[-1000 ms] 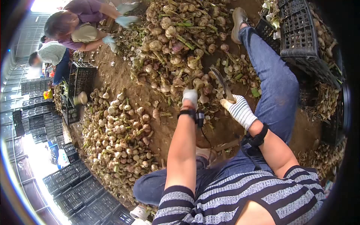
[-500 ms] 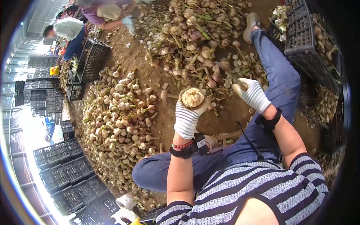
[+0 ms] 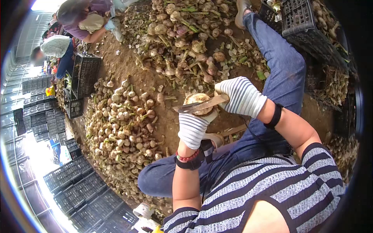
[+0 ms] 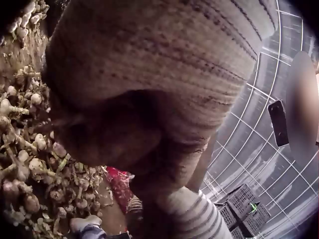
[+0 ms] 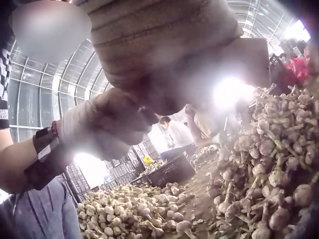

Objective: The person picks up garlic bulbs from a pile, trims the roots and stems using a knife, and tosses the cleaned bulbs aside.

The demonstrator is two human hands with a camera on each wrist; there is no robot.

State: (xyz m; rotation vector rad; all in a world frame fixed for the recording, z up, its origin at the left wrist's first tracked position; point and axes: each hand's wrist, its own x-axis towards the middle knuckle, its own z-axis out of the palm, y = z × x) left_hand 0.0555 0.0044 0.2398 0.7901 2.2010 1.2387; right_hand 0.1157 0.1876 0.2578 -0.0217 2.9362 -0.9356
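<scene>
Curved, ribbed walls (image 3: 23,70) of a tunnel-like shelter rise behind a bare earth floor (image 3: 116,70), with stacks of black crates (image 3: 75,186) along one side, too many and too blurred to count. Two large heaps of garlic lie on the floor: the far heap (image 3: 186,42), stems tangled among the bulbs, and the near heap (image 3: 120,132) to the left of the hands. Two black crates stand together beyond the near heap, a taller one (image 3: 86,75) and a lower one (image 3: 74,108), and another black crate (image 3: 297,17) is at the upper right. At least two other people are at the upper left, one in purple (image 3: 74,29) and one in a pale top (image 3: 56,46). One knife (image 3: 202,105) and one garlic bulb (image 3: 197,100) are in the hands, both in striped white gloves. The bulb sits in the left hand (image 3: 193,128), above its palm, the hand cupped round it; the fingers behind it are partly hidden. The right hand (image 3: 243,97) is closed round the knife's handle, just beside the bulb. The blade crosses over the bulb toward the left hand's fingers; whether its edge is in the bulb cannot be told.
</scene>
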